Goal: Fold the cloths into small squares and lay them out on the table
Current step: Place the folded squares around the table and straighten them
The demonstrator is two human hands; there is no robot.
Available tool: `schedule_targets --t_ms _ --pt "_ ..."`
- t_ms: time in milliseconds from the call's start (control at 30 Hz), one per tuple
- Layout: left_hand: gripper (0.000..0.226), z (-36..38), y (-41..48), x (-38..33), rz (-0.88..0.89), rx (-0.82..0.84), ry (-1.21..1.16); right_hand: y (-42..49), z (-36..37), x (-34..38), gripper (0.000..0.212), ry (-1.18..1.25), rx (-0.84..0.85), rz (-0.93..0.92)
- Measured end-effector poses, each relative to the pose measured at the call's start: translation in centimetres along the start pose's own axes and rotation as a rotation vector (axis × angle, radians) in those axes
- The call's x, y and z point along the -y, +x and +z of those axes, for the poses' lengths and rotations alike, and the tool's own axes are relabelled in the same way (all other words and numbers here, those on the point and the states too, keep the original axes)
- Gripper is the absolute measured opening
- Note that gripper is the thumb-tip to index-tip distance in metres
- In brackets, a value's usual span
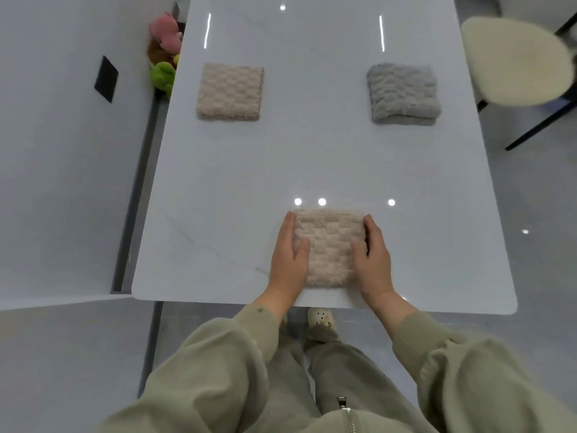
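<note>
Your left hand (288, 254) and right hand (371, 254) lie flat, fingers extended, pressing the sides of the folded beige cloth (329, 245) at lower centre of the table (218, 198).

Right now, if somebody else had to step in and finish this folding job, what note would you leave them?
Left hand: flat against the near beige cloth's left edge, fingers open.
Right hand: the same on its right edge.
Done: that cloth is a folded square near the table's front edge; a second beige square lies far left, a grey square far right.
Left: probably only letting go, perhaps nudging the near cloth into place. No unfolded cloths are in view.
</note>
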State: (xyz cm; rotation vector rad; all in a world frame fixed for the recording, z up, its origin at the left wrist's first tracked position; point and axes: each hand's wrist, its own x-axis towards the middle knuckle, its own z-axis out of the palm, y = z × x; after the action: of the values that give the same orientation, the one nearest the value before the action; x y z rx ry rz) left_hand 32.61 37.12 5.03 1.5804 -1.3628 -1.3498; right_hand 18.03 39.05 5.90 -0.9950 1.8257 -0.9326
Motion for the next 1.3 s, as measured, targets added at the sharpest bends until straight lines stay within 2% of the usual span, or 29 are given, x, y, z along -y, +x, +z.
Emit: schedule_targets --t_ms 233,333,433,600,700,800,900,1000,1167,1300 --pt "0.063 0.7 -0.5 0.4 0.080 0.029 0.126 -0.5 1.3 0.8 0.056 -0.019 0.034 -0.008" --pt "0.058 0.5 -0.5 0.6 0.077 -0.043 0.131 -0.4 1.0 1.1 0.064 -0.015 -0.001 0.010" --pt "0.054 0.5 -0.6 0.7 0.072 -0.056 0.150 -0.4 0.6 0.7 0.057 -0.008 -0.031 0.036" --pt "0.061 0.5 -0.8 0.6 0.089 -0.023 0.266 -0.7 0.8 0.9 0.057 -0.087 0.009 0.022" --pt "0.061 -1.0 -0.5 0.5 0.109 -0.001 0.535 -0.2 -0.1 1.4 0.058 -0.220 0.024 -0.082" --pt "0.060 -3.2 -0.3 0.5 0.124 0.071 0.892 0.4 -0.6 2.4 0.057 -0.459 0.116 -0.226" --pt "0.067 -5.2 -0.7 0.2 0.186 0.055 1.085 0.7 0.4 3.8 0.059 -0.703 0.177 -0.357" --pt "0.068 -7.0 -1.2 0.0 0.170 -0.018 1.177 0.4 2.4 5.0 0.060 -0.832 0.241 -0.468" --pt "0.069 -10.9 -3.4 0.1 -0.039 -0.133 1.232 -0.9 7.7 6.8 0.062 -0.976 0.404 -0.618" --pt "0.068 -15.4 -5.3 1.4 -0.119 -0.169 1.227 -2.7 12.4 8.6 0.061 -1.028 0.480 -0.681"
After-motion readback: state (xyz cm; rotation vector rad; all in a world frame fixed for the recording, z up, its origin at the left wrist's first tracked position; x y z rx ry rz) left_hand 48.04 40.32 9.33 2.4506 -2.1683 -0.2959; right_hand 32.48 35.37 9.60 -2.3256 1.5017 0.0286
